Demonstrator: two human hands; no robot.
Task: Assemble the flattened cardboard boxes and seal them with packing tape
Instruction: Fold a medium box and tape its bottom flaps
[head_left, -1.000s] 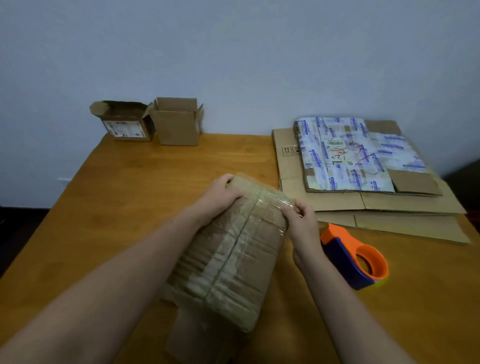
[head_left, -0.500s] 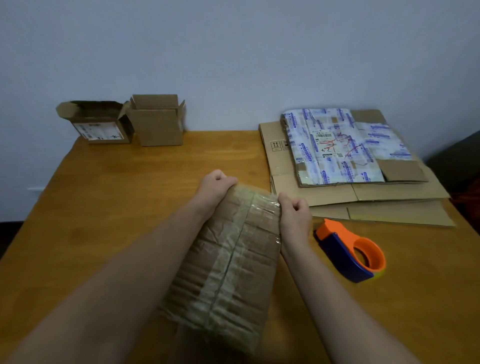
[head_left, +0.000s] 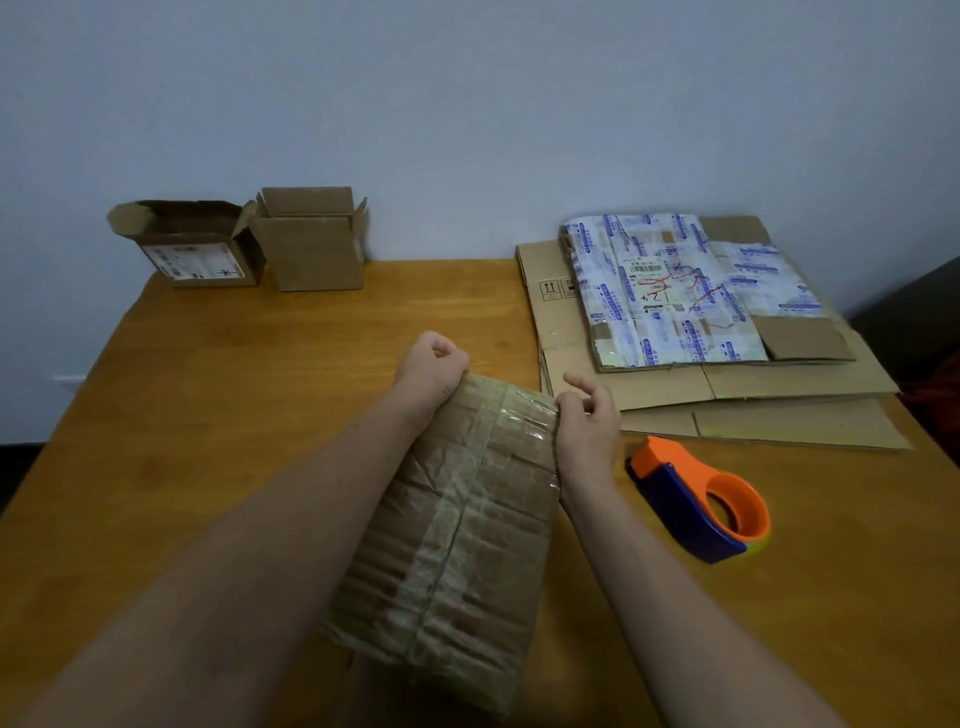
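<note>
A worn cardboard box (head_left: 467, 525) wrapped in clear packing tape stands in front of me on the wooden table (head_left: 260, 395), its taped seam running away from me. My left hand (head_left: 431, 364) grips the box's far left corner with curled fingers. At the far right corner, my right hand (head_left: 587, 423) pinches the edge, index finger sticking out. An orange and blue tape dispenser (head_left: 701, 501) lies on the table just right of my right wrist, untouched.
A stack of flattened cardboard boxes (head_left: 670, 384), the top one covered in blue-printed tape, lies at the back right. Two small assembled boxes with open flaps, one labelled (head_left: 200, 249) and one plain (head_left: 311, 244), stand at the back left against the wall.
Both hands stay at the box's far edge. My left hand's fingers have curled tighter at the corner, and my right index finger has lifted off the edge.
</note>
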